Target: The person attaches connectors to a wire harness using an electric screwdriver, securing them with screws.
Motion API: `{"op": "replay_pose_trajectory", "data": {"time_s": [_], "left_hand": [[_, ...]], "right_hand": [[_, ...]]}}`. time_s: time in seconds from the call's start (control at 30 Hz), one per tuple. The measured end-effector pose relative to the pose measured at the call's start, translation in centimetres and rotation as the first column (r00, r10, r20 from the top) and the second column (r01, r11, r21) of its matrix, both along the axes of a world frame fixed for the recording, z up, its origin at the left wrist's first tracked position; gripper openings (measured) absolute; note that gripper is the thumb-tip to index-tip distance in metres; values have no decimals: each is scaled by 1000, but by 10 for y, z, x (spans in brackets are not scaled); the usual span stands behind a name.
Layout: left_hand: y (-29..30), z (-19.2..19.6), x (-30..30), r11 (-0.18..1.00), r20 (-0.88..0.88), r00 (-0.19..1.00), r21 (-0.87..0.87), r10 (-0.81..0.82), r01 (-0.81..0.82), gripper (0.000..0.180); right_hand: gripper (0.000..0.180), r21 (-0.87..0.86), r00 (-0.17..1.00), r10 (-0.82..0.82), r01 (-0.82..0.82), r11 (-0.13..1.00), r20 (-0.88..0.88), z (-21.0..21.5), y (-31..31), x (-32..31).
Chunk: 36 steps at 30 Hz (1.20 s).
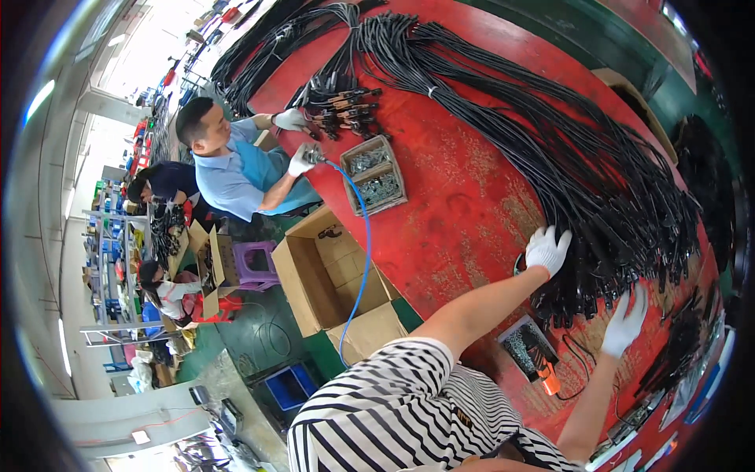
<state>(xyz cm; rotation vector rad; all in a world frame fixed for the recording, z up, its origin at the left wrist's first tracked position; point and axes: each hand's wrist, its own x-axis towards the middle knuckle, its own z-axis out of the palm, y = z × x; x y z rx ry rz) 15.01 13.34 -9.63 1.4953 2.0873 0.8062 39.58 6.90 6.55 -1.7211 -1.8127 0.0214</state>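
Observation:
My left hand (548,250), in a white glove, rests at the near side of a thick bundle of black cables (503,126), its fingers apart. My right hand (627,321), also gloved in white, reaches toward the black cable ends (586,287) with its fingers stretched out. Neither hand visibly grips anything. Between my forearms, a small tray (517,350) of metal fasteners sits on the red table (448,236). An orange-handled tool (549,379) lies partly over the tray, a thin black cord (580,354) beside it.
Across the table's left side, a gloved co-worker (244,165) holds a tool on a blue hose (368,244). A divided box (374,182) of fasteners and several black-and-copper parts (346,110) are near. An open cardboard box (314,271) stands by the table edge.

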Motion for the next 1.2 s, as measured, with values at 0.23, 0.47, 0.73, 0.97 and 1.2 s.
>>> {"op": "replay_pose_trajectory", "data": {"time_s": [0.23, 0.47, 0.73, 0.97, 1.2], "left_hand": [[-144, 53, -21, 992, 196, 974, -34, -110, 119, 72], [-216, 43, -81, 942, 32, 957, 185, -289, 279, 40], [-317, 0, -164, 933, -94, 931, -108, -354, 344, 46], [-411, 16, -183, 934, -55, 996, -355, -63, 39, 42], [-534, 9, -134, 878, -99, 995, -477, -11, -38, 50]], "right_hand": [[51, -298, 885, -466, 448, 843, 13, -89, -256, -4], [46, -385, 927, -373, 359, 850, 41, -63, -295, -81], [43, -395, 972, -234, 210, 894, -11, -83, -322, -65], [41, -288, 989, 137, -118, 950, 47, -95, -341, -26], [34, -200, 871, 492, -483, 852, -8, -94, -340, -17]]}}
